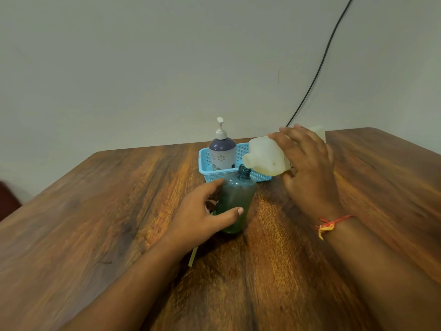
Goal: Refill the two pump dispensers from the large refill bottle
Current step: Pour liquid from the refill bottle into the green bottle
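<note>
- Table [95,223]: dark wood grain, set against a plain wall; a black cable [319,65] runs down the wall behind it.
- Green bottle [236,201]: upright near the table's centre, neck open with no pump fitted; translucent, dark green.
- Left hand [202,216]: fingers curved around the green bottle's left side, thumb across its front, gripping it loosely.
- Refill bottle [265,156]: pale, translucent, tipped almost horizontal; its open mouth sits just above and right of the green bottle's neck. Whether liquid is flowing cannot be told.
- Right hand [307,168]: fingers spread over the refill bottle's top, thumb beneath, clasping its body; a red-and-yellow thread [330,225] circles the wrist.
- Basket [205,163]: light blue, perforated, just behind the green bottle.
- Pump dispenser [222,150]: upright inside the basket, white pump fitted, purple shoulder, flowered label.
- Pale tube [192,256]: lies on the table, partly hidden under the left wrist.
</note>
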The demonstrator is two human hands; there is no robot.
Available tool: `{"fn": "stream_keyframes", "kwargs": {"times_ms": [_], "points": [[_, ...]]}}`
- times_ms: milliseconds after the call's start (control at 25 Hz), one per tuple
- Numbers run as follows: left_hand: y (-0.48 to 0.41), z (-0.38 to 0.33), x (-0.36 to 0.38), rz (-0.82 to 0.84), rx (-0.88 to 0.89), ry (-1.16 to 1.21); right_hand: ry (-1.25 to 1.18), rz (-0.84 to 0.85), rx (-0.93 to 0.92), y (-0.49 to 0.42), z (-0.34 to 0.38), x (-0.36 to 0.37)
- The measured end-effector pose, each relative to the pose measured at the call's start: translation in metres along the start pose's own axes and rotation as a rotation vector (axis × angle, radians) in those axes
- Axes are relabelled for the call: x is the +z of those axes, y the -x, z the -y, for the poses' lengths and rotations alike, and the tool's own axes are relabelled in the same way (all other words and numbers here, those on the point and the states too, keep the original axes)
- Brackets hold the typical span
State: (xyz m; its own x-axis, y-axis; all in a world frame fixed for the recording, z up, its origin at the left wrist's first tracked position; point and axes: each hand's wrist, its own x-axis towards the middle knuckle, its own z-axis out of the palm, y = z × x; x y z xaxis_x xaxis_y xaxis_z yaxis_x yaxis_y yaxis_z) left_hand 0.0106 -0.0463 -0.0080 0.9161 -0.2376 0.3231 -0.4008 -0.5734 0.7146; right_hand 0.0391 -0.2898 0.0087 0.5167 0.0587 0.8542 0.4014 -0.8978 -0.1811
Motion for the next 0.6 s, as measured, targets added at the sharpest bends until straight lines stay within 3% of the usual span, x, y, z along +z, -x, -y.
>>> {"fn": "stream_keyframes", "kwargs": {"times_ms": [600], "points": [[0.0005,0.0015,0.0009,0.005,0.034,0.003,0.034,-0.035,-0.047,-0.0008,-0.0009,-0.0029]]}}
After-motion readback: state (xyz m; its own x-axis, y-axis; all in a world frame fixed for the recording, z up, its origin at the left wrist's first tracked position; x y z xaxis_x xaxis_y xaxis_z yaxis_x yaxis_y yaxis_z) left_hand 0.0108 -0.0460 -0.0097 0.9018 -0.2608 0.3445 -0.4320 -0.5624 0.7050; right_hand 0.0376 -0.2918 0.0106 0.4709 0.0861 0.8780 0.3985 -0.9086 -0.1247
